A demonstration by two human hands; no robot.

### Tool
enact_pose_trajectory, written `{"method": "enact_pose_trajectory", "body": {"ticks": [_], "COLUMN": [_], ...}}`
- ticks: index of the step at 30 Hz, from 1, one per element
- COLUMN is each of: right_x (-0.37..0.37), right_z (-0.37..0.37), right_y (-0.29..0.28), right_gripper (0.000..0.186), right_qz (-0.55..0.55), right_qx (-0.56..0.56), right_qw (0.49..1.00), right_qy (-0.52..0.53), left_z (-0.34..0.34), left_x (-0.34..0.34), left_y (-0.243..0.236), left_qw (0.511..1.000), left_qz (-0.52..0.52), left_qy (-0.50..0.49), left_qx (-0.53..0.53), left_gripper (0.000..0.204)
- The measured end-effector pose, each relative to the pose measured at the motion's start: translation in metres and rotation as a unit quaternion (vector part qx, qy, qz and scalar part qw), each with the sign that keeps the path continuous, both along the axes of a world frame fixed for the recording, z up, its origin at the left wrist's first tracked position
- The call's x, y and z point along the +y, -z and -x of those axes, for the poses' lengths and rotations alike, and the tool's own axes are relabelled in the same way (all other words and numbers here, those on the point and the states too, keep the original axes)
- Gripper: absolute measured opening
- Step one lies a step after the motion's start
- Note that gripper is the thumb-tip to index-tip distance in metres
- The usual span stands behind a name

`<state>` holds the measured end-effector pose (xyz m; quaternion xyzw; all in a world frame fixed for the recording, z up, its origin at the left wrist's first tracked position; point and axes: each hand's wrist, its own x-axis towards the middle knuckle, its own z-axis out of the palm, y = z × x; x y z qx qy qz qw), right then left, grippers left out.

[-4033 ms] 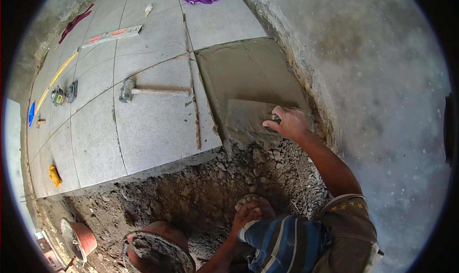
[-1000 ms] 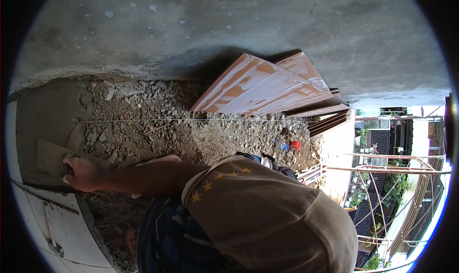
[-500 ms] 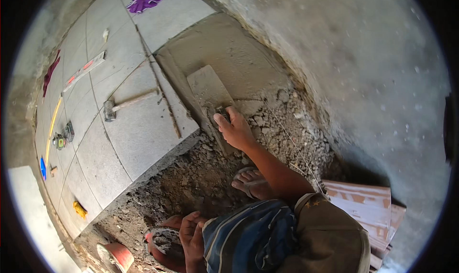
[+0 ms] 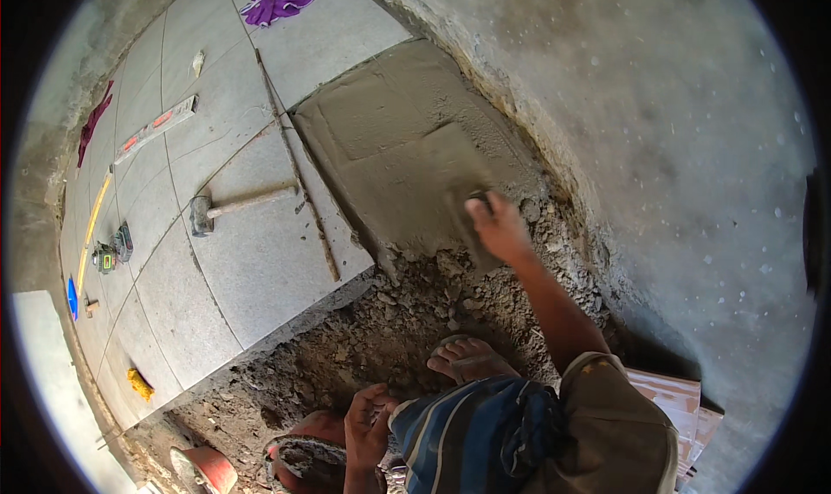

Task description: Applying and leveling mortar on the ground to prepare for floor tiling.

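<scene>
My right hand (image 4: 502, 227) is closed on the handle of a flat rectangular trowel (image 4: 450, 158), somewhat blurred by motion. The trowel's blade lies on a bed of wet grey mortar (image 4: 372, 118), smooth at the far side and bordered by crumbly lumps on the near side. Low in the view, beside my striped blue clothing, my left hand (image 4: 367, 425) is raised with its fingers curled in and nothing visible in them. A bucket with a dark rim (image 4: 322, 446), smeared with mortar, stands next to that hand.
Left are laid grey tiles (image 4: 251, 269) with a mallet (image 4: 247, 203), a stick (image 4: 303, 174), a spirit level (image 4: 156, 129), a green-and-black device (image 4: 106, 256) and a purple glove (image 4: 279, 5). A concrete wall (image 4: 640, 131) borders the right; cartons (image 4: 666, 399) lean there. Another red bucket (image 4: 212, 468) is tipped over.
My right hand has swept the trowel to the right across the mortar, leaving the surface behind it smoother. My left hand has shifted slightly right, and the view has shifted a little.
</scene>
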<state>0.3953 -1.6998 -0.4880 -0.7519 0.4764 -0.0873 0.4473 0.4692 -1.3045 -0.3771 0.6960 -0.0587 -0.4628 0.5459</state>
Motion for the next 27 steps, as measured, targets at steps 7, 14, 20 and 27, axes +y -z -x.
{"method": "enact_pose_trajectory", "body": {"ticks": [7, 14, 20, 27], "right_x": [-0.055, 0.027, 0.024, -0.132], "right_z": [0.047, 0.008, -0.001, -0.055], "right_y": [-0.008, 0.0, -0.009, -0.01], "right_gripper": [0.043, 0.032, 0.045, 0.046], "right_qz": [-0.169, -0.277, -0.104, -0.151], "right_qx": [-0.129, -0.111, -0.124, -0.148], "right_qw": [0.968, 0.954, 0.984, 0.973], "right_qy": [0.137, -0.038, -0.073, 0.09], "left_z": [0.006, 0.014, 0.01, 0.015], "left_x": [0.001, -0.007, -0.012, -0.006], "left_y": [0.011, 0.023, 0.014, 0.019], "left_qw": [0.999, 0.996, 0.998, 0.999], "left_qz": [-0.029, 0.043, -0.017, 0.03], "left_qy": [0.017, 0.071, 0.055, 0.002], "left_qx": [0.023, 0.02, -0.002, 0.045], "left_gripper": [0.037, 0.059, 0.042, 0.058]}}
